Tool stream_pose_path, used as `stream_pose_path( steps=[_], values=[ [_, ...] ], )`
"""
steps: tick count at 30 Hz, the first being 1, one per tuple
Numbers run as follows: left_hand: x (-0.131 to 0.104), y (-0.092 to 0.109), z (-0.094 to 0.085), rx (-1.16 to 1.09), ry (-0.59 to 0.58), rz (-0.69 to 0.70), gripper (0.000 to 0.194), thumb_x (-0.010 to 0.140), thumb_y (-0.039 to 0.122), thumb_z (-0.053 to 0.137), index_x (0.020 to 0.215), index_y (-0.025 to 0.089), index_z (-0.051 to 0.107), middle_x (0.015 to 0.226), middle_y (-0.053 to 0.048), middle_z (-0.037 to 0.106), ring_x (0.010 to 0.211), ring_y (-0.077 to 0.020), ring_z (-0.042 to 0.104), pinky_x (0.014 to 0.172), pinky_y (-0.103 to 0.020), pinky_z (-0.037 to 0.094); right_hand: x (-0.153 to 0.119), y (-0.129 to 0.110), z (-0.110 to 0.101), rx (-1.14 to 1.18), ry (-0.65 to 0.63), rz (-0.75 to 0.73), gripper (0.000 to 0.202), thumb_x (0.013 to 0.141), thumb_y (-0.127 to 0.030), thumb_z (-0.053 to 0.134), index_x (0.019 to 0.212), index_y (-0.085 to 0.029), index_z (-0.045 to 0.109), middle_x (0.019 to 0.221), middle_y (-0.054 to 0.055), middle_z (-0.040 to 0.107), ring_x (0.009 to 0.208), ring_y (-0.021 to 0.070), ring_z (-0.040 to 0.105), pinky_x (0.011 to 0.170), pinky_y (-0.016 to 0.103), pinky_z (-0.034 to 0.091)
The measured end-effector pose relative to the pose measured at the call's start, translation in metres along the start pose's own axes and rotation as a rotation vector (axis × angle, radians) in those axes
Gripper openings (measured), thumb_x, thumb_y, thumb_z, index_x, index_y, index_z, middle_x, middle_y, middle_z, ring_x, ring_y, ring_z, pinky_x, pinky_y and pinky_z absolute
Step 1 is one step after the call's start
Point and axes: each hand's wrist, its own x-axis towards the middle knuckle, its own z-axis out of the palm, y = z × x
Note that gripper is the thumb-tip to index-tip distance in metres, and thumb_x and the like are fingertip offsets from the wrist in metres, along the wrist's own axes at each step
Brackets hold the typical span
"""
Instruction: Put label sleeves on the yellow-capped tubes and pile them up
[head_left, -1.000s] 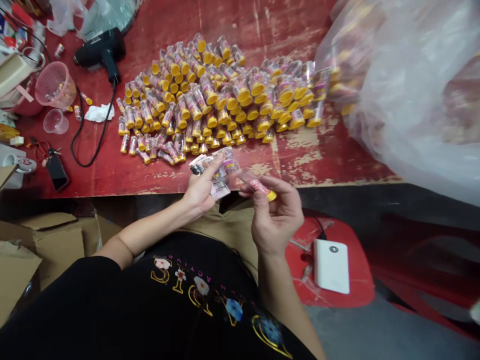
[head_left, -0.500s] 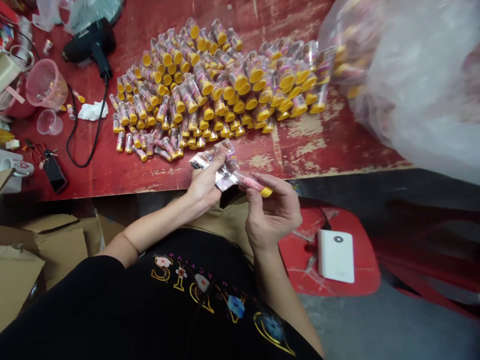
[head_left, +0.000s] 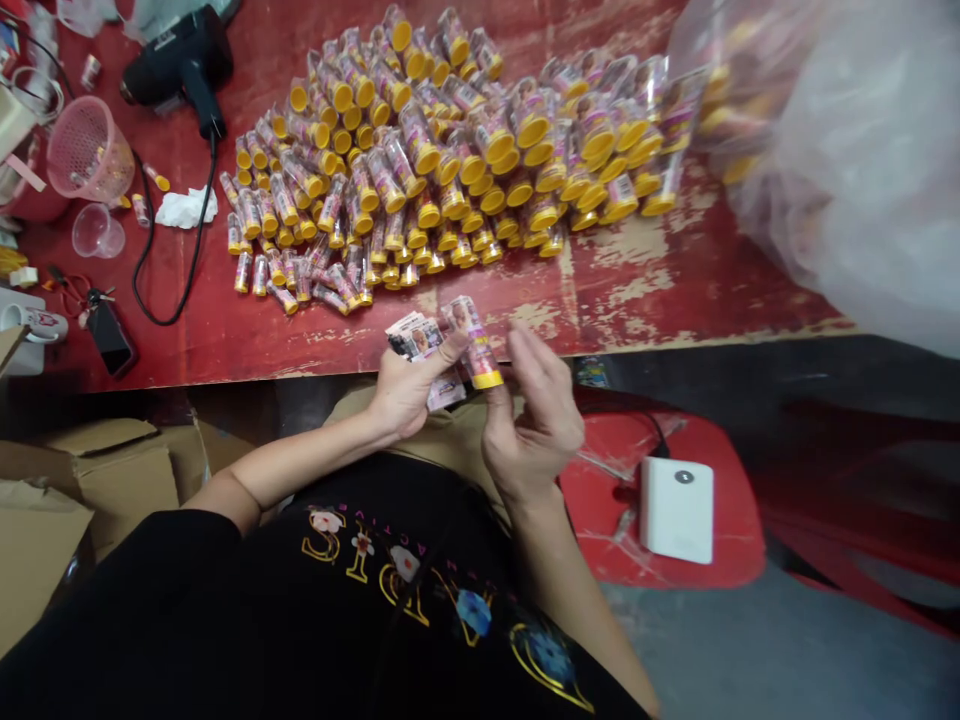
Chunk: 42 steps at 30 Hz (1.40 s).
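Note:
My left hand [head_left: 405, 392] is closed on a small fan of printed plastic sleeves [head_left: 416, 335] and on a tube [head_left: 472, 335] with a yellow cap, its thumb lying against the tube's side. The tube wears a pink and purple printed sleeve and tilts with the cap toward me. Just right of the cap, my right hand [head_left: 532, 425] has its fingers apart and slightly blurred, nothing between them. Its thumb tip is close to the cap; whether they touch is unclear. Beyond both hands lies a large heap of similar yellow-capped tubes [head_left: 390, 180].
A black heat gun [head_left: 180, 65] with a cord lies at the back left of the red table [head_left: 300, 350]. Nearby are a pink basket [head_left: 90, 150], a clear cup [head_left: 97, 232] and a phone [head_left: 111, 338]. A plastic bag [head_left: 847, 190] bulges at right. A white power bank [head_left: 677, 510] rests on a red stool.
The tube, earlier pinched by my right fingers at the sleeve's mouth, now sits inside the sleeve in my left hand. My right fingers have let go and spread.

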Motion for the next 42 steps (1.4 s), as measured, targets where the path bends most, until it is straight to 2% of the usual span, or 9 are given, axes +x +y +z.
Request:
stream_pose_path(
  steps=[4,9,16,23,30,35,37,39,42],
  values=[
    [-0.004,0.002,-0.008,0.018,0.024,0.038,0.042,0.059,0.028,0.097,0.089,0.016,0.070,0.086,0.001,0.073,0.081,-0.0129,0.069,0.091,-0.032,0.054,0.006,-0.007,0.016,0.072,0.052,0.079,0.026,0.093,-0.024,0.067,0.116,-0.032,0.079,0.109,0.003,0.081,0.103,0.0231,0.077,0.097,0.048,0.063],
    [-0.001,0.012,-0.022,-0.016,0.056,0.108,0.043,0.057,0.029,0.098,0.087,0.015,0.070,0.083,0.002,0.071,0.078,-0.0110,0.066,0.091,-0.031,0.053,0.011,-0.011,0.040,0.239,0.071,0.120,0.025,0.088,-0.018,0.074,0.108,-0.031,0.081,0.103,0.001,0.082,0.094,0.0207,0.078,0.090,0.042,0.064],
    [0.009,0.030,-0.047,-0.097,0.125,0.199,0.048,0.053,0.033,0.099,0.085,0.015,0.069,0.079,0.003,0.070,0.074,-0.0091,0.066,0.087,-0.028,0.054,0.020,-0.005,0.080,0.321,0.002,0.069,0.024,0.084,-0.015,0.078,0.103,-0.028,0.082,0.098,0.001,0.082,0.092,0.0197,0.078,0.086,0.038,0.063],
    [0.016,0.041,-0.064,-0.195,0.147,0.173,0.053,0.052,0.031,0.100,0.091,0.015,0.068,0.081,0.002,0.073,0.074,-0.0135,0.072,0.085,-0.033,0.059,0.026,-0.005,0.109,0.347,-0.040,-0.031,0.028,0.084,-0.010,0.077,0.102,-0.031,0.082,0.096,-0.001,0.082,0.090,0.0186,0.076,0.087,0.038,0.060],
    [0.023,0.045,-0.068,-0.260,0.199,0.131,0.038,0.068,0.025,0.093,0.094,0.014,0.068,0.098,-0.006,0.077,0.109,-0.0250,0.074,0.100,-0.040,0.057,0.027,0.001,0.118,0.223,-0.058,-0.055,0.013,0.089,-0.021,0.075,0.098,-0.029,0.081,0.094,0.000,0.081,0.090,0.0197,0.075,0.089,0.042,0.059],
    [0.023,0.053,-0.081,-0.364,0.258,0.047,0.005,0.093,0.016,0.067,0.093,0.013,0.065,0.094,-0.009,0.078,0.106,-0.0226,0.076,0.102,-0.041,0.057,0.059,0.016,0.152,0.021,-0.145,-0.186,0.015,0.098,-0.031,0.064,0.101,-0.027,0.078,0.104,0.002,0.080,0.099,0.0219,0.073,0.095,0.047,0.056],
    [0.020,0.055,-0.084,-0.355,0.274,0.055,0.007,0.094,0.007,0.060,0.094,0.013,0.063,0.090,-0.007,0.077,0.103,-0.0200,0.077,0.102,-0.040,0.057,0.074,0.018,0.161,-0.034,-0.194,-0.251,0.021,0.100,-0.031,0.058,0.107,-0.026,0.078,0.109,0.005,0.079,0.103,0.0231,0.072,0.097,0.047,0.055],
    [0.016,0.055,-0.085,-0.316,0.259,0.063,0.011,0.094,0.004,0.059,0.097,0.013,0.064,0.087,-0.006,0.077,0.099,-0.0187,0.077,0.101,-0.039,0.057,0.084,0.016,0.155,-0.077,-0.218,-0.281,0.025,0.101,-0.030,0.054,0.113,-0.026,0.076,0.113,0.007,0.078,0.107,0.0238,0.071,0.099,0.046,0.055],
    [0.018,0.055,-0.085,-0.230,0.236,0.085,0.011,0.093,0.007,0.063,0.102,0.013,0.066,0.082,-0.004,0.076,0.088,-0.0172,0.077,0.097,-0.038,0.059,0.084,0.017,0.114,-0.142,-0.167,-0.253,0.026,0.100,-0.029,0.055,0.116,-0.024,0.075,0.113,0.010,0.077,0.106,0.0228,0.072,0.096,0.043,0.057]
  ],
)
